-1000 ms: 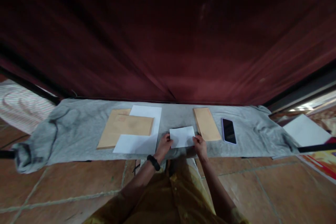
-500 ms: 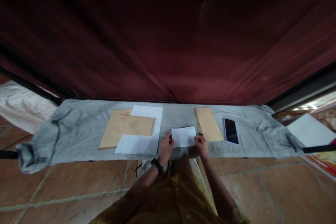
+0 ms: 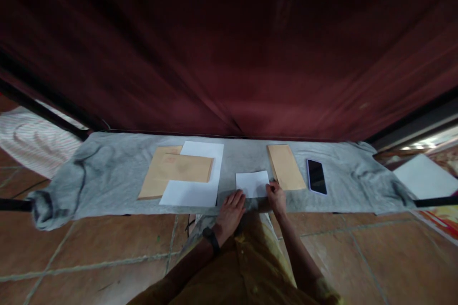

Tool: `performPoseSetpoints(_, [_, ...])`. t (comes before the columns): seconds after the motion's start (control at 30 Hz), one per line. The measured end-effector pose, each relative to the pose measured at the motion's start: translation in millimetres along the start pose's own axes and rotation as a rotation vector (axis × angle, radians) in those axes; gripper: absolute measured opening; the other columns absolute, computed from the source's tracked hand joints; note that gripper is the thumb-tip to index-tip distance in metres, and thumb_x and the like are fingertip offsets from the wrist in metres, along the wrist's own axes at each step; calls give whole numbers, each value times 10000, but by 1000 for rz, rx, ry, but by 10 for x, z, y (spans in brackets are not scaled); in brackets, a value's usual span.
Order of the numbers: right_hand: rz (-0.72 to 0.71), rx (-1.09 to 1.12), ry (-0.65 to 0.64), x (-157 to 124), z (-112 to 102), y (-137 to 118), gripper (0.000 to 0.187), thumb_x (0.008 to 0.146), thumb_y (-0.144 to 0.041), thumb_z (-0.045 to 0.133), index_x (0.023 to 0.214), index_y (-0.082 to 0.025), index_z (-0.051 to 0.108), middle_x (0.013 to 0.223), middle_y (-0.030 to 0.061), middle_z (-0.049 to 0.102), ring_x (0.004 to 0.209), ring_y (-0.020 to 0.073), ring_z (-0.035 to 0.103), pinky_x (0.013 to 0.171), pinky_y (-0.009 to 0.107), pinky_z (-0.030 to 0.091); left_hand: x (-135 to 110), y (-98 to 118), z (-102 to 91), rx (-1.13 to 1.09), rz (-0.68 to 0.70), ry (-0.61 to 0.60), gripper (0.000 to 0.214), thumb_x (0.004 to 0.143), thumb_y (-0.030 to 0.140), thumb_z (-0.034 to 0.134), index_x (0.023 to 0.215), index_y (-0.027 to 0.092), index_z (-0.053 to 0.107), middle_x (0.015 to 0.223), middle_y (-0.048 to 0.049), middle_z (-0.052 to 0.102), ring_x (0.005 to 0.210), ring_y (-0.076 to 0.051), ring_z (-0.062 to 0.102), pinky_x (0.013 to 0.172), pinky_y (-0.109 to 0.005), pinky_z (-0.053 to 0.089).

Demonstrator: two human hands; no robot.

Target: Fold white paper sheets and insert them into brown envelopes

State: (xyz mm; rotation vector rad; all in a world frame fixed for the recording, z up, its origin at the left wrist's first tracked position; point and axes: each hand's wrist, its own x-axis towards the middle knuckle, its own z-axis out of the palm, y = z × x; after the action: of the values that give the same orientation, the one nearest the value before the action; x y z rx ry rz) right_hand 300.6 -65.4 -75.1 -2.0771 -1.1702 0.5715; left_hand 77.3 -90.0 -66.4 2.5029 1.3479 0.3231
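Note:
A small folded sheet of white paper (image 3: 252, 184) lies on the grey cloth just in front of me. My left hand (image 3: 232, 208), with a dark watch on its wrist, rests palm down at the paper's lower left corner, fingers stretched out. At the right edge, my right hand (image 3: 275, 195) pinches the paper between thumb and fingers. Close beyond that hand lies a stack of brown envelopes (image 3: 286, 167). Left of the folded sheet are larger white sheets (image 3: 189, 194), with a brown envelope (image 3: 188, 168) lying partly over them.
Another brown envelope (image 3: 152, 182) lies at the left under the first. A phone (image 3: 317, 177) sits to the right. Grey cloth (image 3: 110, 171) covers the narrow surface, and a dark red curtain (image 3: 229, 57) hangs behind it. Dark frame bars (image 3: 16, 205) stand at the sides.
My left hand has let go of the paper's left edge and turned flat near its lower left corner. My right hand keeps its pinch on the right edge.

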Motion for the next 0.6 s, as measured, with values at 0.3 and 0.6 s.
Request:
performPoseSetpoints(0.3, [21, 84, 10, 33, -3, 37, 340, 806, -461, 485, 831, -193, 692, 746, 60, 690, 719, 218, 636, 694, 299, 471, -115, -99, 199, 172, 137, 16, 550, 988, 225, 409, 1531, 147, 384, 1592, -135, 415, 1494, -261, 347, 1195, -482, 352])
performPoseSetpoints(0.6, [74, 272, 26, 130, 101, 84, 426, 761, -545, 489, 822, -169, 678, 696, 29, 644, 630, 180, 583, 609, 290, 496, 174, -205, 55, 175, 199, -94, 513, 1005, 237, 418, 1513, 162, 417, 1608, -111, 394, 1513, -235, 308, 1235, -446, 285])
